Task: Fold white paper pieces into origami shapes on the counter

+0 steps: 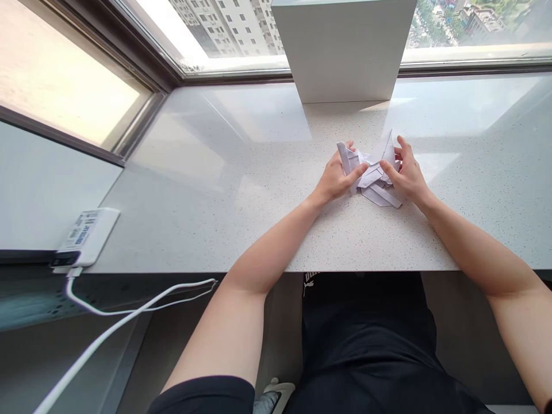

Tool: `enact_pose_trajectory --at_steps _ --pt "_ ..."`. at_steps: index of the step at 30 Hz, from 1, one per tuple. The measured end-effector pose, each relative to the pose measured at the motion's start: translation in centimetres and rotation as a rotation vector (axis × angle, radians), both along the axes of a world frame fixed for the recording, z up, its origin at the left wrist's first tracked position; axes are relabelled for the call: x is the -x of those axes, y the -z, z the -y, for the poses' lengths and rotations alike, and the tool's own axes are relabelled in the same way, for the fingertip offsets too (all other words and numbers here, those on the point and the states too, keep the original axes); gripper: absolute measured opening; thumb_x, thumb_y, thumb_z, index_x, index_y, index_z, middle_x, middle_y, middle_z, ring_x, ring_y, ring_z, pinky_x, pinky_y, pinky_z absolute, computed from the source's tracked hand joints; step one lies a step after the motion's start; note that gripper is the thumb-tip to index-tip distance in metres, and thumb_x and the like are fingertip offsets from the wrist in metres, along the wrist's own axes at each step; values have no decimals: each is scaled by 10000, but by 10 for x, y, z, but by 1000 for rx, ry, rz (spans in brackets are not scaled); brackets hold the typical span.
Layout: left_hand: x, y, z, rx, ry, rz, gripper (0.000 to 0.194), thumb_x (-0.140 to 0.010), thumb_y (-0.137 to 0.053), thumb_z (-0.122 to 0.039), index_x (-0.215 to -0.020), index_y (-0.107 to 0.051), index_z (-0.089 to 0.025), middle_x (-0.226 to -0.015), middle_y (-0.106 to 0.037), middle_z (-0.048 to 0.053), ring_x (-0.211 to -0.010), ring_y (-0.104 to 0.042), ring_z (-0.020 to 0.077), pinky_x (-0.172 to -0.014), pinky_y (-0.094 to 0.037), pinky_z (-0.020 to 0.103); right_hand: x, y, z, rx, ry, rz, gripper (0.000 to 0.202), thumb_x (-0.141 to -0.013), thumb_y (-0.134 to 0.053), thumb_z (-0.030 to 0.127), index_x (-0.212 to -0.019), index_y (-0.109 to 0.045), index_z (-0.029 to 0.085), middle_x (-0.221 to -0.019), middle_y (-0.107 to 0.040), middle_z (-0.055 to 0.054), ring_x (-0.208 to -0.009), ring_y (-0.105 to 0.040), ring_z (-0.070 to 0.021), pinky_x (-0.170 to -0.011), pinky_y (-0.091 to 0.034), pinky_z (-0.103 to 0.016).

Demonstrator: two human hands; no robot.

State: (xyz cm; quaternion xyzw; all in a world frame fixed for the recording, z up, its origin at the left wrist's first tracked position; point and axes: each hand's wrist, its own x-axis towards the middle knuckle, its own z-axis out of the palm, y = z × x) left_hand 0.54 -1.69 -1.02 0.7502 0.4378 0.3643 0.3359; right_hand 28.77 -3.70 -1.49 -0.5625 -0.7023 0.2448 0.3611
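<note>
A bundle of folded white paper (375,177), with creased flaps and pointed ends, is between my hands at the speckled countertop. My left hand (337,179) grips its left side, with the thumb on top and the fingers behind a raised strip. On the right side, my right hand (407,173) pinches the paper with its thumb near a tall pointed flap, its fingers partly curled behind. Loose-looking flaps stick out toward me below the thumbs. Whether this is one folded piece or several, I cannot tell.
The white speckled countertop (259,213) ends at a front edge close to my body. A white box-shaped block (345,54) stands against the window behind the paper. At far left lies a white power bank (92,236) with a white cable (107,339) hanging below the counter.
</note>
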Motion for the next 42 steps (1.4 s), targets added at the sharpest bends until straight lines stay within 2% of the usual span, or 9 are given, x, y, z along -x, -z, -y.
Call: enact_pose_trajectory --at_steps 7,12,16,20,22,24,28,34,42 --pt "-3 5 0 10 -67 69 793 -1195 -588 -868 -1636 -727 -223 -1501 -868 205 -1415 -849 389 -1271 -672 600 5 -16 8 14 -78 155 846 -1129 -606 854 -1740 -727 282 -1914 -598 -223 -1803 -500 -544 -1483 -387 -840" --pt "-8 -11 0 33 -173 190 771 -1236 -492 -875 -1678 -712 -283 -1323 -895 159 -1290 -883 331 -1173 -728 540 9 -23 15 34 -180 204 767 -1148 -634 788 -1745 -716 312 -1892 -643 -188 -1801 -512 -533 -1463 -393 -866" --pt "-10 -21 2 16 -229 263 833 -1216 -434 -942 -1785 -616 -362 -1396 -876 140 -1279 -880 309 -1145 -744 523 10 -25 15 26 -247 215 835 -1146 -581 893 -1731 -727 316 -1872 -668 -176 -1777 -563 -516 -1474 -402 -828" --pt "-9 -17 5 48 -174 227 889 -1208 -348 -960 -1899 -452 -411 -1518 -844 152 -1276 -887 328 -1144 -747 569 12 -27 17 12 -283 189 926 -1140 -540 953 -1784 -683 303 -1906 -629 -192 -1794 -555 -497 -1484 -422 -782" --pt "-7 -11 5 11 -118 141 964 -1184 -424 -973 -1958 -346 -404 -1651 -786 182 -1472 -829 382 -1260 -686 621 13 -28 18 0 -284 166 994 -1126 -531 982 -1816 -654 277 -1912 -615 -212 -1815 -531 -492 -1499 -416 -763" --pt "-4 -5 6 -61 -97 8 1095 -1128 -550 -1002 -1992 -291 -382 -1852 -643 214 -1756 -620 449 -1432 -531 679 12 -28 18 -3 -268 146 1046 -1108 -526 1015 -1848 -623 282 -1926 -597 -213 -1832 -505 -493 -1512 -396 -770" --pt "-2 -1 9 -109 -84 -181 1158 -1070 -596 -1046 -1971 -407 -345 -2056 -386 197 -1962 -241 494 -1578 -243 728 10 -25 15 10 -225 119 1082 -1108 -434 1046 -1910 -546 328 -1964 -559 -182 -1819 -511 -509 -1490 -412 -814" --pt "-11 -5 25 -149 163 -347 1227 -937 -743 -1097 -1899 -574 -354 -2078 -348 181 -1966 -192 542 -1588 -152 770 6 -19 11 -25 -134 115 1058 -1158 -230 1014 -1944 -489 356 -1971 -559 -158 -1820 -513 -498 -1483 -436 -788" --pt "-24 2 39 -190 285 -561 1218 -1026 -799 -942 -2007 -370 -363 -2134 -181 147 -1985 -86 548 -1597 -29 780 12 -17 13 -46 -117 26 1109 -1135 -255 1067 -1853 -625 307 -1907 -640 -176 -1801 -554 -476 -1515 -405 -760"
